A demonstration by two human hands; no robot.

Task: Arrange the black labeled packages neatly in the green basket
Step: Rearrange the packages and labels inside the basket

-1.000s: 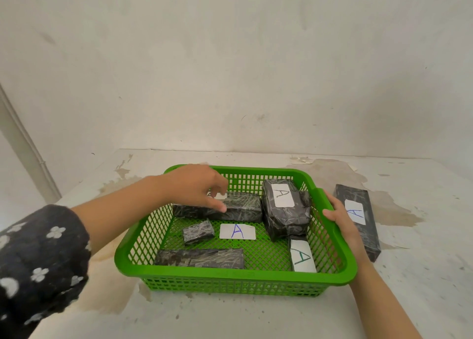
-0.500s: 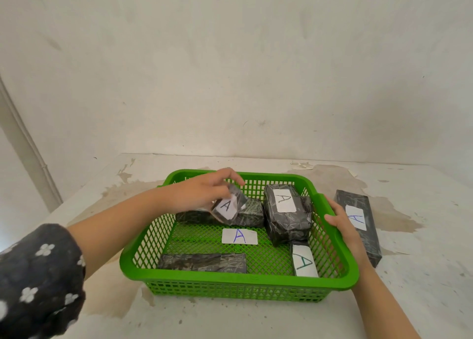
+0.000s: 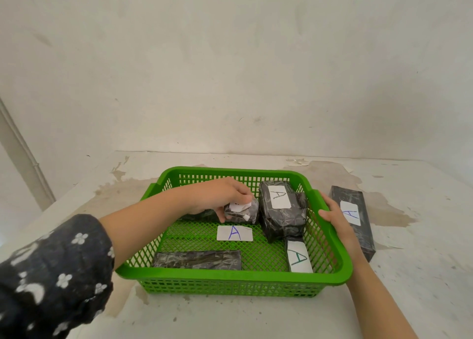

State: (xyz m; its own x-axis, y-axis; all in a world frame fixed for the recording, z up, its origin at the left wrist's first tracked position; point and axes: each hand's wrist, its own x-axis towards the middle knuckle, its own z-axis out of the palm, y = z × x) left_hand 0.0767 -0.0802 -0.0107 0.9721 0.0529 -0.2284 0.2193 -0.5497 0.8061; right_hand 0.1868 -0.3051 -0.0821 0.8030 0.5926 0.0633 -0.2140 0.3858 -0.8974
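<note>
A green basket (image 3: 230, 277) sits on the table. My left hand (image 3: 217, 195) grips a small black package (image 3: 242, 212) at the basket's back middle, resting it on a long package (image 3: 199, 214) mostly hidden beneath. A large black package (image 3: 281, 213) labeled A lies at the back right. A narrow package (image 3: 298, 255) with a green A lies at the front right. A flat long package (image 3: 197, 260) lies along the front wall. A loose white label (image 3: 234, 233) lies on the basket floor. My right hand (image 3: 335, 215) holds the basket's right rim.
A long black package (image 3: 354, 218) with a blue A lies on the table just right of the basket, behind my right hand. The white table (image 3: 230, 318) is stained around the basket. A wall stands close behind.
My left hand picked up the small black package from the basket floor, lifted it and set it down at the back middle beside the large package. My right hand stayed on the rim.
</note>
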